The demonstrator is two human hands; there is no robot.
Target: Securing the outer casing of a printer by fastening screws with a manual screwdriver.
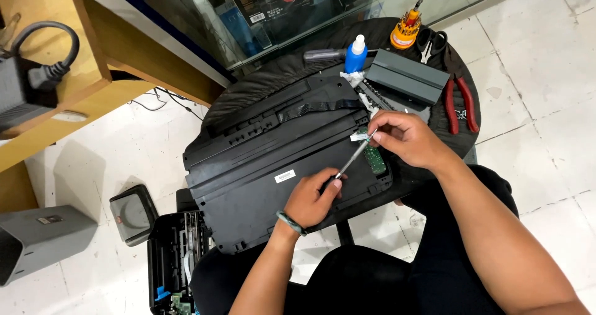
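Head view: left hand (310, 200) gripped around the handle of a slim silver-shafted screwdriver (354, 158), right hand (406, 138) pinching the shaft up near the tip. Tip sits at the edge of a small green circuit board (374, 158) set into the right end of a large black plastic printer housing (279, 160). Housing lies flat on a round black tabletop (261, 85) and overhangs its near edge, towards the person's lap.

Risks as I see them:
- Tip is right beside the bare board. A slip off the screw could gouge it. Cannot tell whether the tip is seated in a screw head.
- The long shaft runs at a slant; angled drive likely cams out.
- Overhanging housing could tip or slide if the left hand leans on it.
- A freed screw could roll off onto the tiled floor.

Rest of the view: white-and-blue squeeze bottle (356, 53), grey rectangular box (406, 77), red-handled pliers (460, 104), orange screwdriver bit holder (406, 32) all crowd the far rim, well apart from both hands. An open black printer chassis (174, 259) sits on the floor by the person's left knee, easy to kick.
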